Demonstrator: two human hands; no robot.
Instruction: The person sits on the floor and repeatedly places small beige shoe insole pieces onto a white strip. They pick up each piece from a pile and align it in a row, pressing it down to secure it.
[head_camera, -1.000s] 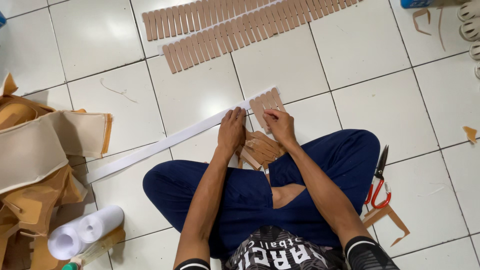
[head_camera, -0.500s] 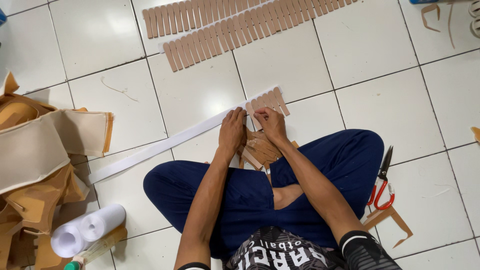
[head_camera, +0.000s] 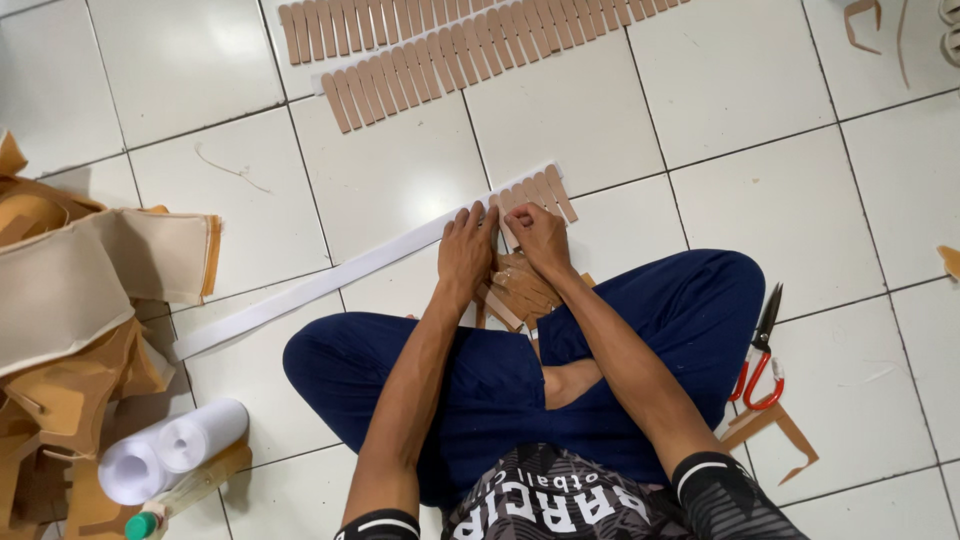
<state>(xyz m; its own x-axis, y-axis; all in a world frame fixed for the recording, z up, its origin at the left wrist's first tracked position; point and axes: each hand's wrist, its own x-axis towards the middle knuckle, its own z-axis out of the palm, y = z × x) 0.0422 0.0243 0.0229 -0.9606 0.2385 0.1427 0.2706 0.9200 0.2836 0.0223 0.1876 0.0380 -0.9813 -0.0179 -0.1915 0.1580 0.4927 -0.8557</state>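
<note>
Pressing tan strips (head_camera: 535, 192) onto a white tape band (head_camera: 330, 280) on the floor, both hands (head_camera: 505, 245) lie flat, fingers spread; aligning edges evenly seems key.

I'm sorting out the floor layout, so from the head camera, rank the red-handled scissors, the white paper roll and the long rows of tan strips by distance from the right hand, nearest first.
From the right hand:
1. Rows of tan strips, straight ahead at the top.
2. Red-handled scissors, off to the right beside the knee; not much farther than the strips.
3. White paper roll, far left, near the bottom corner.
</note>
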